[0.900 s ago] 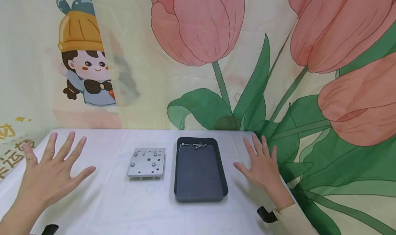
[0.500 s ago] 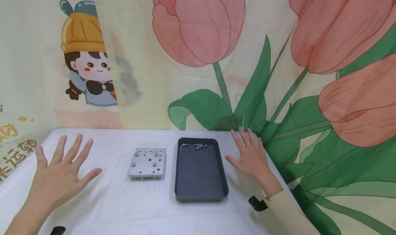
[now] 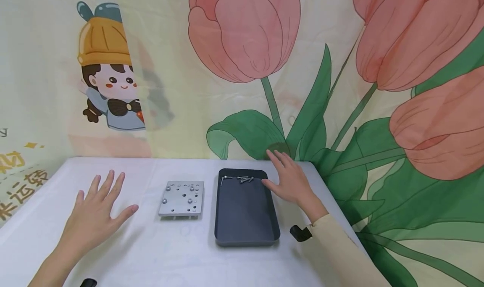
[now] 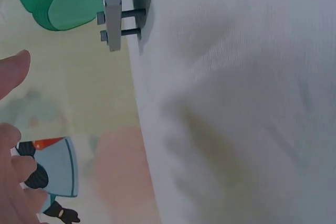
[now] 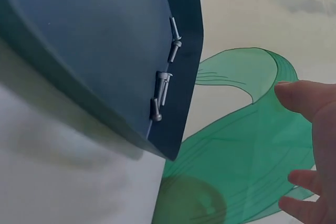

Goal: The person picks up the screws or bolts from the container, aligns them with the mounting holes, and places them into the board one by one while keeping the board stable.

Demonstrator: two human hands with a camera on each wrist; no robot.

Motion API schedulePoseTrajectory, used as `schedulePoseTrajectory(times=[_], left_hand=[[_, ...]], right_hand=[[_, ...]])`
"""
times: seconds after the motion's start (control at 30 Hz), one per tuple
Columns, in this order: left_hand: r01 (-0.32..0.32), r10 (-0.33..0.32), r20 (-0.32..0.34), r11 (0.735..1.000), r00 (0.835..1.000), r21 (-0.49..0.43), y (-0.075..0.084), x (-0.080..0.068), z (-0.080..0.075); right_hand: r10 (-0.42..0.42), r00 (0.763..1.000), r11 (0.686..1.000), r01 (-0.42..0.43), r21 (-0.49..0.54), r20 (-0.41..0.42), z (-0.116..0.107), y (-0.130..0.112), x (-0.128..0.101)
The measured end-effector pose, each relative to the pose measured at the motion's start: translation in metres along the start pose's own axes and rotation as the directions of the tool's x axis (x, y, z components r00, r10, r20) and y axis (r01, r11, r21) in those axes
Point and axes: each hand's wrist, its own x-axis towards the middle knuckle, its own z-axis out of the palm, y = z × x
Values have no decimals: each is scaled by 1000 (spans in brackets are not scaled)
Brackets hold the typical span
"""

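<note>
A dark tray (image 3: 245,228) lies on the white table, with several small screws (image 3: 242,179) along its far wall; the right wrist view shows the screws (image 5: 165,85) against the tray's wall (image 5: 186,51). Left of it sits a square grey metal plate (image 3: 181,198) with holes and a few screws in it; its edge and legs (image 4: 111,11) appear in the left wrist view. My right hand (image 3: 288,178) hovers with straight fingers at the tray's far right corner, holding nothing. My left hand (image 3: 97,209) is spread flat over the table, left of the plate.
The table (image 3: 151,253) wears a white cloth and backs onto a hanging cloth printed with tulips and a cartoon figure. Its right edge runs close beside the tray. A dark wrist strap (image 3: 300,233) shows on my right sleeve.
My right hand has moved left and away from me, from beside the tray to its far right corner. My left hand has drifted right, nearer the plate.
</note>
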Motion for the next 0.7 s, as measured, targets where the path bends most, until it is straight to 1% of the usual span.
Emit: schedulePoseTrajectory(times=[0.07,0.13,0.23,0.27,0.33,0.43,0.47,0.63,0.7], left_hand=[[23,-22,20,997,1000,-67,5,0,3],[60,-53,57,990,997,-128,10,1,5],[132,-108,124,969,986,-208,19,4,6],[150,-121,136,960,983,-236,21,4,6],[177,-136,152,939,979,-296,26,5,6],[192,-144,150,903,978,-385,32,5,8],[201,-148,158,890,976,-409,33,5,9],[276,-174,242,823,955,-497,47,9,21],[303,-180,271,789,946,-534,54,10,26]], right_hand=[[7,1000,999,-7,38,17,2,-1,4],[11,999,997,-14,78,38,4,0,7],[18,997,991,-28,133,73,10,1,15],[20,996,987,-34,157,85,12,0,17],[14,995,978,-35,207,104,15,-1,22],[-2,991,959,-37,280,137,20,-6,30],[-6,989,953,-39,302,146,21,-8,32],[-1,983,922,-70,382,182,31,-12,42],[5,980,908,-87,410,198,34,-13,45]])
